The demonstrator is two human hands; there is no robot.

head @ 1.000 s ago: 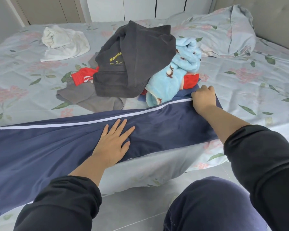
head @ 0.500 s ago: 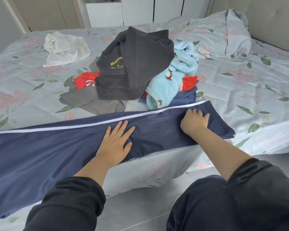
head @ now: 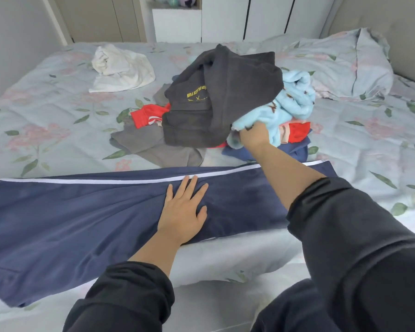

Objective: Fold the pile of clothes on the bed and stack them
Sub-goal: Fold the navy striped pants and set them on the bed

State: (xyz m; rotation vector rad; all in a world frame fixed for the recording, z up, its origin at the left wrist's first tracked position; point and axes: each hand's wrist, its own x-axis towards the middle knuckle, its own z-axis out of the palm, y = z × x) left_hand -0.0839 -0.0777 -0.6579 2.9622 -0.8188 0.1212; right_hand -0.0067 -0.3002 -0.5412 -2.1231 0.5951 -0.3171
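Note:
Navy trousers point(head: 82, 216) with a white side stripe lie stretched flat along the near edge of the bed. My left hand point(head: 183, 212) presses flat on them, fingers straight. Behind them sits the pile: a black hoodie point(head: 221, 99) with yellow print on top, a light blue fleece garment point(head: 295, 101), red pieces point(head: 146, 116), a grey garment point(head: 153, 144) and another navy piece point(head: 295, 149). My right hand point(head: 254, 135) reaches into the pile and grips the lower edge of the light blue fleece.
A crumpled white garment point(head: 122, 68) lies apart at the far left of the floral bedsheet point(head: 46, 121). A floral pillow point(head: 340, 65) rests at the far right by the grey headboard point(head: 379, 20). Wardrobe doors stand behind. My knee point(head: 297, 305) is below the bed edge.
My right hand left the trouser end and moved up into the pile, taking hold of the light blue fleece. My left hand stayed flat on the trousers.

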